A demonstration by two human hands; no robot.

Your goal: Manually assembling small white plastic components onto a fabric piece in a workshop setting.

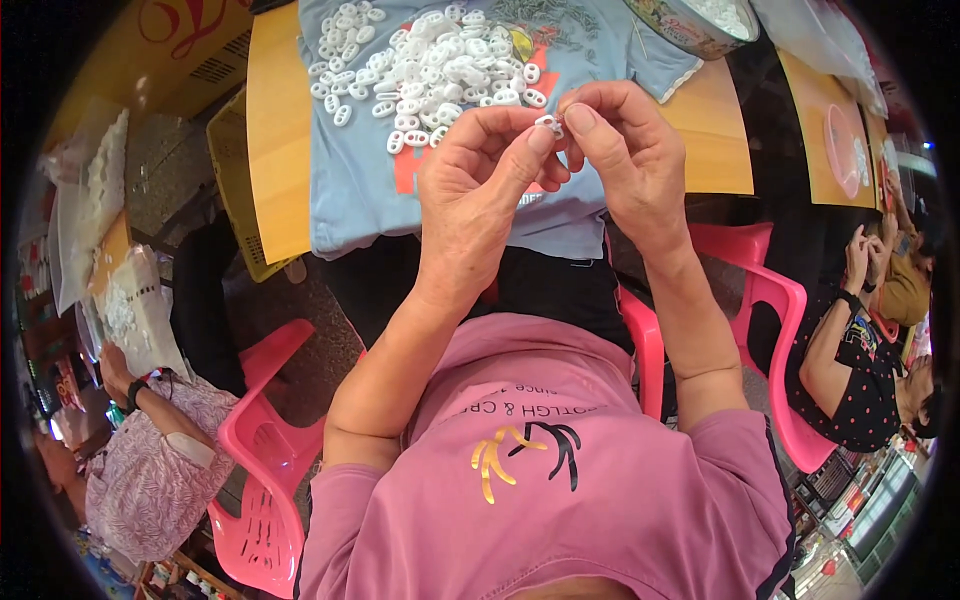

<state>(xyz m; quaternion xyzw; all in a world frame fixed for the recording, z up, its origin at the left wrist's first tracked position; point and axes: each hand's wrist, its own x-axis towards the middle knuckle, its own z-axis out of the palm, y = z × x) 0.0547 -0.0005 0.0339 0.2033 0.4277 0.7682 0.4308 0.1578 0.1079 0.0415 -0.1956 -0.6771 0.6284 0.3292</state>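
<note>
My left hand point(470, 185) pinches a small white plastic piece with two holes point(546, 121) between thumb and fingertips. My right hand point(640, 165) meets it there, thumb and forefinger closed at the piece's right side. Whatever those right fingertips grip is too small to make out. Just beyond my hands lies a heap of similar white two-hole oval pieces point(430, 80), on a blue-grey shirt point(350, 200) spread over the table. Farther back, right of the heap, many small dark pieces point(560, 25) are scattered; their shape is hard to tell.
A round tin point(742, 32) with white pieces inside stands at the far right of the wooden table point(280, 150). Pink plastic chairs point(270, 430) flank me. A yellow crate point(235, 190) is at the left. Other people work on both sides, one in a patterned top point(160, 470).
</note>
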